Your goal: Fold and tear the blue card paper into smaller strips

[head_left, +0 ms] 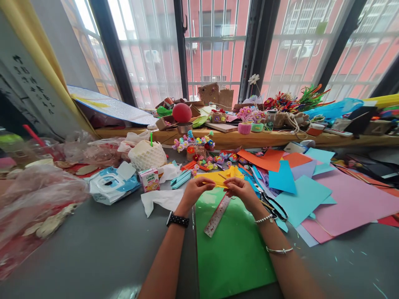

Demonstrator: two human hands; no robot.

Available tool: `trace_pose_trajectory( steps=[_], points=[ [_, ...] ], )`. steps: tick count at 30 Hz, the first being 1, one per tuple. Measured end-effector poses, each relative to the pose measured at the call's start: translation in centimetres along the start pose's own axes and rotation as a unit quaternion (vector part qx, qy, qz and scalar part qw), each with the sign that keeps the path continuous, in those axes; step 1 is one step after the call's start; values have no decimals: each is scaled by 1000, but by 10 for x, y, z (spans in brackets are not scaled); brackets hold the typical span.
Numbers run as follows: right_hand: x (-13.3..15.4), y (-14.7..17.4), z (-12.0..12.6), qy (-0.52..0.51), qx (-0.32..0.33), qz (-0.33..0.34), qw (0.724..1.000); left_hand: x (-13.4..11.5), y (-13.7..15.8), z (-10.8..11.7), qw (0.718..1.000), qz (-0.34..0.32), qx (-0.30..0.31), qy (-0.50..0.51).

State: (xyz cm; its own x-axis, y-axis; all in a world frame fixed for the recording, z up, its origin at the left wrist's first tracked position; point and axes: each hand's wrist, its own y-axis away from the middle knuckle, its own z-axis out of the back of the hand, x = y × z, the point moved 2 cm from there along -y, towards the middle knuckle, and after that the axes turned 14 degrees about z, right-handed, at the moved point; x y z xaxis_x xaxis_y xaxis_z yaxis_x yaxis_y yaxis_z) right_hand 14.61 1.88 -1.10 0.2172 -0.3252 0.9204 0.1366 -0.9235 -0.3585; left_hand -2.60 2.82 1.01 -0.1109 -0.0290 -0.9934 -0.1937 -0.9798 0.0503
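Over the far end of a green mat [233, 249], my left hand [198, 190] and my right hand [242, 192] face each other. Both are closed, with thumb and fingers pinching a folded strip of yellow paper [220, 182] stretched between them. More yellow paper [234, 171] lies just behind; where it parts from the held piece is hard to see. Below the hands, a patterned ruler [217, 216] lies slanted on the mat. Black-handled scissors [274, 205] rest beside my right wrist, partly hidden by it.
Coloured paper sheets [352, 199] overlap at the right. To the left are a wipes pack [114, 185], a small carton [149, 180], white tissue [163, 200] and plastic bags [40, 207]. Handmade flowers [193, 143] stand behind my hands, before a crowded windowsill [134, 133].
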Motion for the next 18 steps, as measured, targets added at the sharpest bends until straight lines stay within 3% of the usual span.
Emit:
trace_pose_trajectory(
  steps=[7,18],
  points=[
    [4,0,-3,47,29,23,998,1,1,2,1000,22,-14,18],
    [3,-1,-3,99,-27,42,994,8,-5,1,999,-5,-4,-40]
  ],
)
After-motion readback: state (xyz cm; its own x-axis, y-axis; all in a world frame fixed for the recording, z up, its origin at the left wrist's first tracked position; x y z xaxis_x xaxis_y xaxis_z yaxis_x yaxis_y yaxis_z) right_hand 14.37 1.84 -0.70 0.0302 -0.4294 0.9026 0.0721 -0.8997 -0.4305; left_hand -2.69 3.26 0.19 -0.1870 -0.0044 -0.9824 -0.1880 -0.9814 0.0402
